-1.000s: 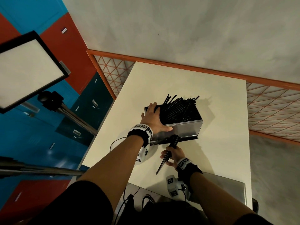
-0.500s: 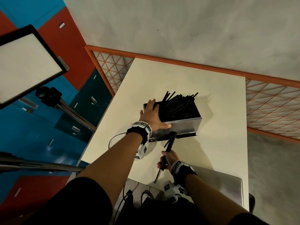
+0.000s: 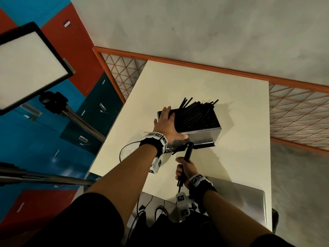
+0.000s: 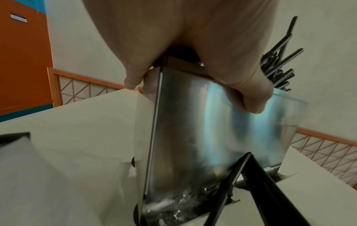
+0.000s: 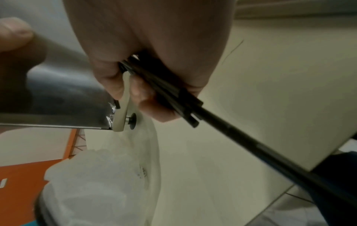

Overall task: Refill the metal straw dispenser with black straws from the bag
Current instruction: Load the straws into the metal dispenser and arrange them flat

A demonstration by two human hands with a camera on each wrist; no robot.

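Observation:
The metal straw dispenser [image 3: 201, 138] stands mid-table with many black straws [image 3: 195, 114] piled in its open top, some poking out the far side. My left hand [image 3: 167, 123] lies on its left end, fingers straight over the top and the thumb [image 4: 251, 97] pressed on the front wall [image 4: 193, 137]. My right hand [image 3: 185, 168] grips a small bundle of black straws [image 3: 187, 154] just in front of the dispenser's base; the bundle [image 5: 173, 99] runs through the fist. A clear plastic bag [image 5: 100, 175] lies crumpled beside the dispenser's left end.
The cream table [image 3: 231, 104] has bare surface to the right of and behind the dispenser. A grey flat panel [image 3: 240, 193] lies at the near right edge, with cables [image 3: 124, 150] at the near left. An orange mesh railing [image 3: 195, 63] borders the far side. A light panel on a stand [image 3: 26, 68] is left.
My right hand has slid a little toward me and the straw bundle now stands steeper, its top still at the dispenser's front base. My left hand stays on the dispenser.

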